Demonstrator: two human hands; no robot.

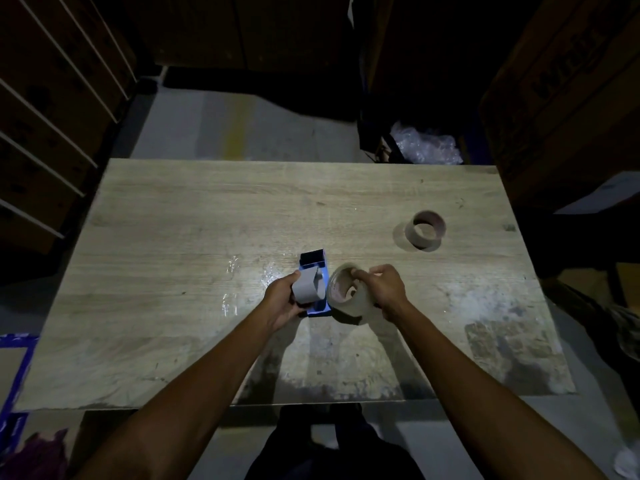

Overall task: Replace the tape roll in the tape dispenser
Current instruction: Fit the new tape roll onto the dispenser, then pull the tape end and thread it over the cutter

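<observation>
A blue tape dispenser (313, 261) with a grey curved hub lies on the wooden table (207, 209) near the middle. My left hand (282, 301) grips its near left side. Right beside it, a full clear tape roll (346, 299) is held tilted against the dispenser's right side, with my right hand (382, 289) closed on it and fingers hooked into its core. An empty brown cardboard core (425, 229) stands on the table at the far right, apart from both hands.
Shiny tape scraps (232, 271) stick to the table left of the dispenser. Cardboard boxes (571, 98) stand to the far right, shelving (52, 116) to the left, bubble wrap (427, 145) behind the table. My legs show below the near edge.
</observation>
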